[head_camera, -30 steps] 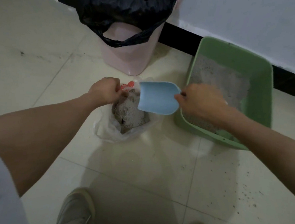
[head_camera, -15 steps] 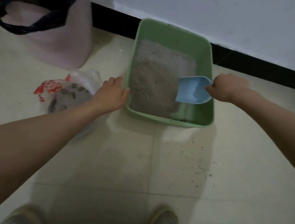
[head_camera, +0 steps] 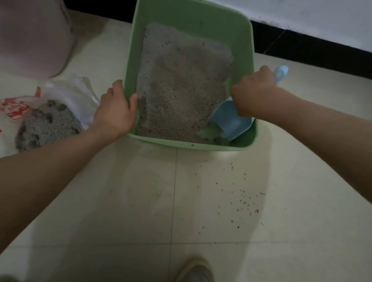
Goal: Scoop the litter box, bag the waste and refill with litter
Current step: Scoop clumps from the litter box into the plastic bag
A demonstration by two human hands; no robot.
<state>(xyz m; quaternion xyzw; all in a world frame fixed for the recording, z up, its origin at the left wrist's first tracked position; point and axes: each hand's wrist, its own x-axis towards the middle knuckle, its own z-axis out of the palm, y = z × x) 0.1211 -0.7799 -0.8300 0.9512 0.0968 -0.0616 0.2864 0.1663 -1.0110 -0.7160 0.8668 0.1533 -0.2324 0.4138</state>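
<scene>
the left hand (head_camera: 117,110) grips the near left rim of the green litter box (head_camera: 248,31) on the floor, likely to steady it, while the right hand (head_camera: 251,93) grips the blue scoop (head_camera: 231,122) angled into the near right corner; the waste bag (head_camera: 48,115) lies open just left.

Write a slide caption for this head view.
Left hand steadies the green litter box; right hand digs in the blue scoop.

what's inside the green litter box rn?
Grey litter covers most of the litter box. The blue scoop is in its near right corner, gripped by the right hand, which hides part of the handle. Anything buried in the litter can't be seen.
</scene>
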